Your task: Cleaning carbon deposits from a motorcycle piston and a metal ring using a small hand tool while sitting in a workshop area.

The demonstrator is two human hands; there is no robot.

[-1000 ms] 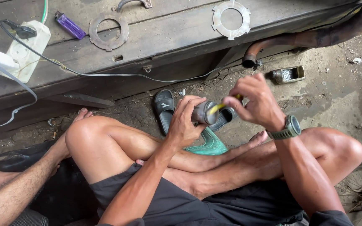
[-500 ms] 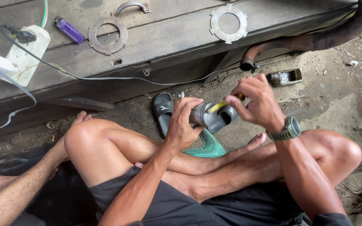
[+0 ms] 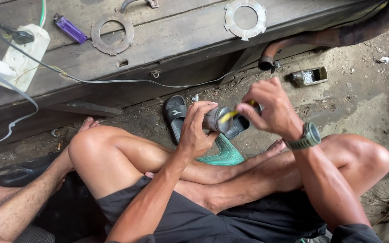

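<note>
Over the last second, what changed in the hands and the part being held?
Very little. The left hand keeps its grip on the grey metal cylinder, and the right hand still works the yellow-handled tool at its open end; only the tool's angle shifts slightly. The black sandals, the metal rings and the purple lighter stayed put.

You have two metal rings [image 3: 112,33] [image 3: 245,19] on the counter [image 3: 181,40], one purple lighter [image 3: 70,28], one white power strip [image 3: 25,56], two black sandals [image 3: 176,114] [image 3: 239,127], and perhaps one small open tin [image 3: 310,76].
</note>
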